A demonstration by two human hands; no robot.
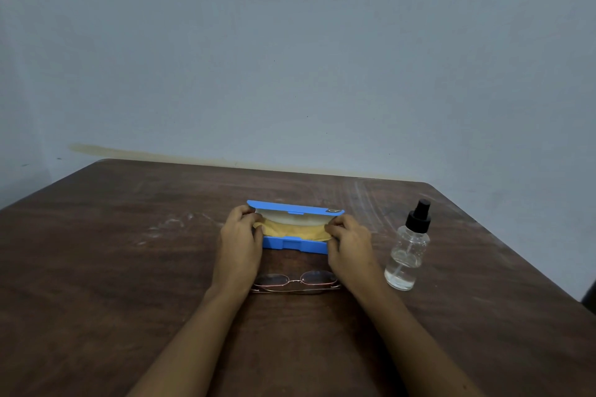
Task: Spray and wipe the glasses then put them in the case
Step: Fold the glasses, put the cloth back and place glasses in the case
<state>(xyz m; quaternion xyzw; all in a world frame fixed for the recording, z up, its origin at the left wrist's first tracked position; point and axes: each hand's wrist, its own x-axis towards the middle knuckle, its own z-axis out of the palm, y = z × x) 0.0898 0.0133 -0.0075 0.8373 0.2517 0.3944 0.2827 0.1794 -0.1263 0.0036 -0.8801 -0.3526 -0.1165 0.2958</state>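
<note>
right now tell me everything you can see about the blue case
The blue case looks like hard plastic, a long box lying flat on the brown table, just beyond the glasses. Its lid stands partly open, showing a pale lining, with a small clasp tab at the lid's edge. A yellow cloth fills the inside. The left hand and the right hand grip its two ends.

You get dim, flat, bluish light; soft shadows under forearms; faint glare on table (129, 235); wide-angle bending at edges.
</note>
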